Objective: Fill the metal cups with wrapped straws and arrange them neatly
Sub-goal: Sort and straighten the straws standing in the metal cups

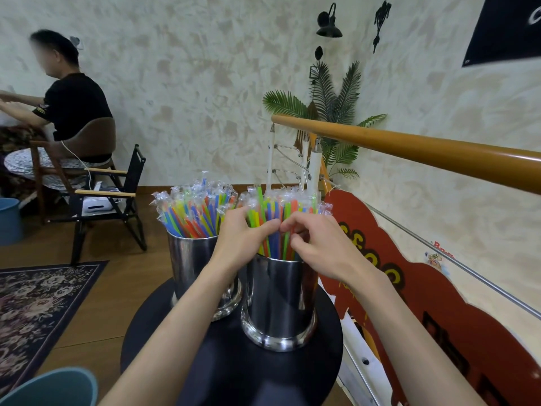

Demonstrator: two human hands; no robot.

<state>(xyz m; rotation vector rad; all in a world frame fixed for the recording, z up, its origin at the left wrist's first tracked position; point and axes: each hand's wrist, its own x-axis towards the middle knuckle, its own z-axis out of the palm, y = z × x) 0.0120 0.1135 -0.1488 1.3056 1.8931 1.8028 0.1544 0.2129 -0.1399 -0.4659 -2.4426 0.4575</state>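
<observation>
Straws in clear wrappers (281,218) — bright, thin, light and slippery — pack the nearer shiny metal cup (279,300) on the round black table (234,361). Left hand (243,238) and right hand (319,247) pinch their mid-lengths; better gripped in bunches there than by the crinkly tips.

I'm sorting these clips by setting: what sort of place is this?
Probably a small cafe or drink shop, upstairs by a stair railing. Two metal cups packed with wrapped straws stand on a round black table, and another person sits nearby.
</observation>
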